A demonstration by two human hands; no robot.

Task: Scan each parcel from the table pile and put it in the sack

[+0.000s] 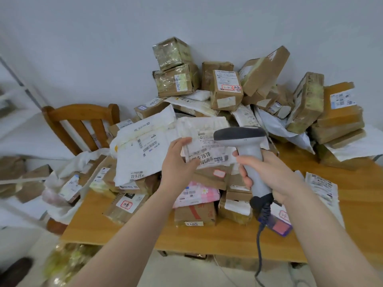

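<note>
Head camera: the left hand point(177, 162) has its fingers point(183, 141) pinching a white parcel point(204, 137) at its label edge, held up above the pile point(226, 88) on the desk point(207, 235). Just right of them, the right hand point(269, 172) clenches the grey scanner point(246, 141), whose head overlaps the parcel.

Wooden chair point(78, 111); perhaps a shoe point(15, 270).
</note>
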